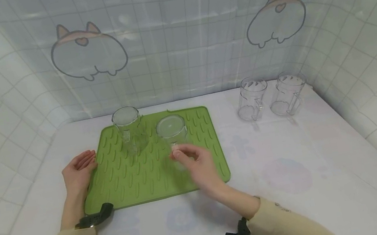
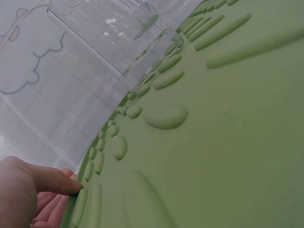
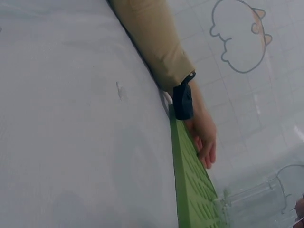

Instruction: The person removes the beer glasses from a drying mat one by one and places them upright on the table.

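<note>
A clear glass mug (image 1: 171, 127) stands base-up on the right half of a green ridged mat (image 1: 141, 192). My right hand (image 1: 198, 163) pinches its handle between thumb and fingers; whether the rim fully touches the mat is hard to tell. Farther left on the same mat, a second clear mug (image 1: 127, 121) is also upside down, touched by neither hand. My left hand (image 1: 77, 171) rests at the mat's left edge. In the left wrist view its thumb (image 2: 54, 179) touches that edge, with the fingers lying outside it. The right wrist view shows only a sliver of the right hand.
Two more clear mugs, one (image 1: 252, 98) beside the other (image 1: 287, 94), stand on the white tablecloth (image 1: 326, 177) at the back right. A tiled-pattern curtain (image 1: 177, 52) with cartoon drawings borders the back, and similar sheets hang at both sides.
</note>
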A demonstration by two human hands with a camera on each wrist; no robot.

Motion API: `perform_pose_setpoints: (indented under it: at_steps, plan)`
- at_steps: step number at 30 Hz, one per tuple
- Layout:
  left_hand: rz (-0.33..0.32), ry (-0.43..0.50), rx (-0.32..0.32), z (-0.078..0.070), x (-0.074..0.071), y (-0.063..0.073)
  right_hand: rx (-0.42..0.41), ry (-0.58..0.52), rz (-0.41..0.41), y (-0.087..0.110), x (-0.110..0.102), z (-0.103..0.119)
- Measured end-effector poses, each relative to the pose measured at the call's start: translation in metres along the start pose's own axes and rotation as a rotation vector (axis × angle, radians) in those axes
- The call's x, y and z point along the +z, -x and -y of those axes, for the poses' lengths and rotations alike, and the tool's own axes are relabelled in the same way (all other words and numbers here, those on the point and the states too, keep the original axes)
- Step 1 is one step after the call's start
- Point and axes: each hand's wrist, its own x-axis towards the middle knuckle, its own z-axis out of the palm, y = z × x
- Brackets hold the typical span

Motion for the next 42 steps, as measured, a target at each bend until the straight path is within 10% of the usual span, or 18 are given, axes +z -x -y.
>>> perform_pose_setpoints:
  at_steps: [42]
  plan:
    - [0.01, 0.013, 0.008, -0.001, 0.0, 0.0, -0.043, 0.236, -0.073, -0.002, -0.058, 0.018]
